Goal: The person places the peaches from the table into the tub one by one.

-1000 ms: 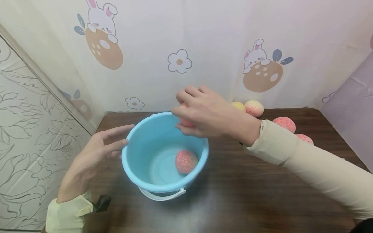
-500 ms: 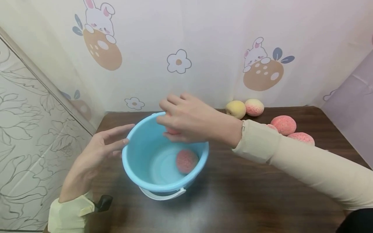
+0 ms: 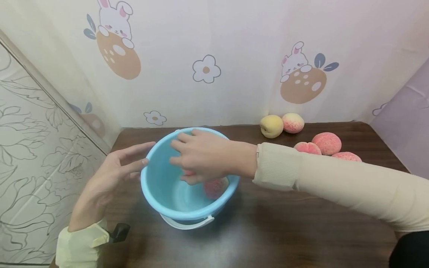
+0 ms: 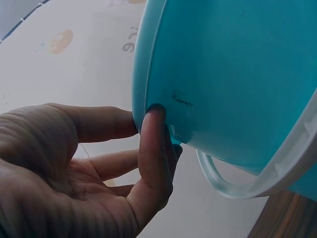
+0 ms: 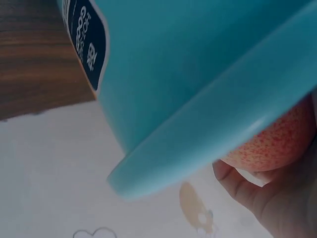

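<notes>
Right hand [image 3: 201,156] was dipped inside the blue bucket [image 3: 157,193], fingers wrapped around a pink peach [image 5: 277,139], just above another peach [image 3: 214,187] lying on the bottom. Left hand [image 3: 114,167] was relaxed, fingertips resting against the bucket's outer wall.

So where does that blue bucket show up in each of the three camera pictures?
Head view: the blue bucket stands left of centre on the table, between both hands.
Left wrist view: its outer wall fills the upper right, with fingertips touching it.
Right wrist view: its wall and rim cross the top.
Shared landmark: the white handle, in the head and left wrist views.
</notes>
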`<control>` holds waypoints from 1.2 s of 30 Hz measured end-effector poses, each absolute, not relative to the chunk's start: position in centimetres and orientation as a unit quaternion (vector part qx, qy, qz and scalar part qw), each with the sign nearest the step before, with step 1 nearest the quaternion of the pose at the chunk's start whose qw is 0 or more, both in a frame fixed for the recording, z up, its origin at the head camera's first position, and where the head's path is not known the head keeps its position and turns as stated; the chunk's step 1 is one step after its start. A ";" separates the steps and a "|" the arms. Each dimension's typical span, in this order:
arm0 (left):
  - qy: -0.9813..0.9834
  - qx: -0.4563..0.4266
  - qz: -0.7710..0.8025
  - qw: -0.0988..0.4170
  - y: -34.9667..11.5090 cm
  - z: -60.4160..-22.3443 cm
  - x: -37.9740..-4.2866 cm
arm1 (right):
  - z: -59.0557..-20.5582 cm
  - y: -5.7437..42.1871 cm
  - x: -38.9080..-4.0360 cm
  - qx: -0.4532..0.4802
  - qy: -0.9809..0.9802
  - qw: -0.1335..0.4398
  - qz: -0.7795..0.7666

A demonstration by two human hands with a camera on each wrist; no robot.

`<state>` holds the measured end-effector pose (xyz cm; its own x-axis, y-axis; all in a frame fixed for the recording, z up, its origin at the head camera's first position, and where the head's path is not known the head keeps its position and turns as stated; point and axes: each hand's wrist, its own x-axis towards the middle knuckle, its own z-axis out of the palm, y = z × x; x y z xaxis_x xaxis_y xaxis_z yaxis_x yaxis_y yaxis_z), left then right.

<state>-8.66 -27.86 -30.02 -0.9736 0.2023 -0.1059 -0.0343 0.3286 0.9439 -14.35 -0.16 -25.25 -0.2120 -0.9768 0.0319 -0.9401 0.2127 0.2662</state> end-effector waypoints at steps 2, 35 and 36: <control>0.810 0.052 0.575 0.100 -27.9 -30.0 -8.7 | -25.3 -0.7 -14.3 0.624 -0.771 0.069 -0.110; 0.814 0.039 0.569 0.109 -28.0 -29.9 -8.7 | -29.4 -3.6 -13.3 0.661 -0.726 -0.153 -0.110; 0.814 0.038 0.570 0.109 -28.0 -30.0 -8.7 | -29.5 -3.5 -13.3 0.663 -0.724 -0.154 -0.110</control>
